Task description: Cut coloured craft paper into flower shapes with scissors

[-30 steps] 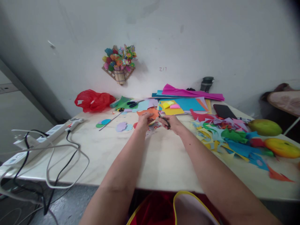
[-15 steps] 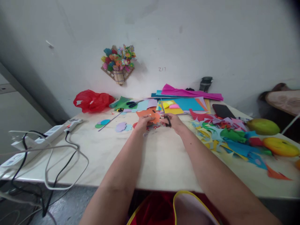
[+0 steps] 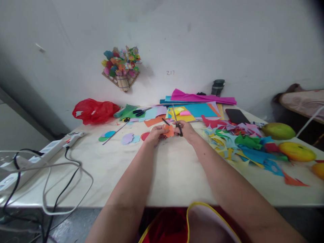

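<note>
Left hand (image 3: 158, 133): fingers pinching 1 orange paper shape (image 3: 169, 131), held between the 2 hands. Right hand (image 3: 186, 130): fingers curled around the scissors (image 3: 180, 131). Recommended: turn the paper, not the scissors; keep fingers clear.

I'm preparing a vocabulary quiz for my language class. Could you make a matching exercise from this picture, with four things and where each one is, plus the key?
Things:
1. Orange cut-out
2. Nearer scissors
3. Red plastic bag
4. Dark phone

Places:
A. In the right hand
B. On the table, behind the pile of paper scraps
C. In the fingers of the left hand
D. On the table, to the left of the green sheet

Pairs: 1-C, 2-A, 3-D, 4-B.
</note>
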